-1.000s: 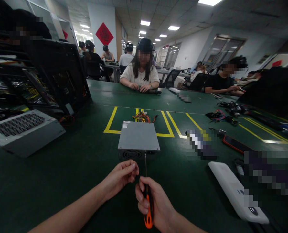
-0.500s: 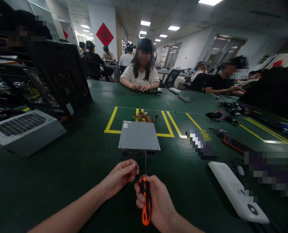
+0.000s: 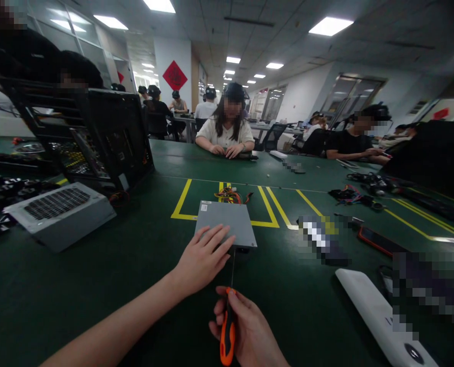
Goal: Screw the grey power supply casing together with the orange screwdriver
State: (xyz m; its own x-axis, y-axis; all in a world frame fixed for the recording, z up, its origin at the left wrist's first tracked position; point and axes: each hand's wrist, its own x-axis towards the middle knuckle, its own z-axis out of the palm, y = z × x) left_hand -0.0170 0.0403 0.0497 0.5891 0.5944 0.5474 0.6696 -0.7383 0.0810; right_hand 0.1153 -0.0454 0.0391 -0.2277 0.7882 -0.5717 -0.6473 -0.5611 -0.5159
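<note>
A grey computer power supply [image 3: 227,216] lies on the green table in front of me, its bundle of coloured cables [image 3: 230,194] behind it. My left hand [image 3: 204,257] rests on the near left part of its top, fingers stretched out and open. In my right hand [image 3: 238,323] is a screwdriver [image 3: 227,336] with an orange and black handle, gripped in closed fingers. Its thin shaft points away from me, and the tip reaches the near face of the power supply. Whether the tip sits in a screw cannot be made out.
A second power supply [image 3: 60,211] and a black computer case [image 3: 108,137] stand at left. To the right lie a white oblong device [image 3: 379,311], an orange-edged phone-like object [image 3: 381,240] and cable bundles [image 3: 358,196]. A person [image 3: 229,127] sits across the table.
My left hand has moved from in front of the power supply up onto its top, and its fingers have opened out. The right hand still holds the screwdriver at the near face.
</note>
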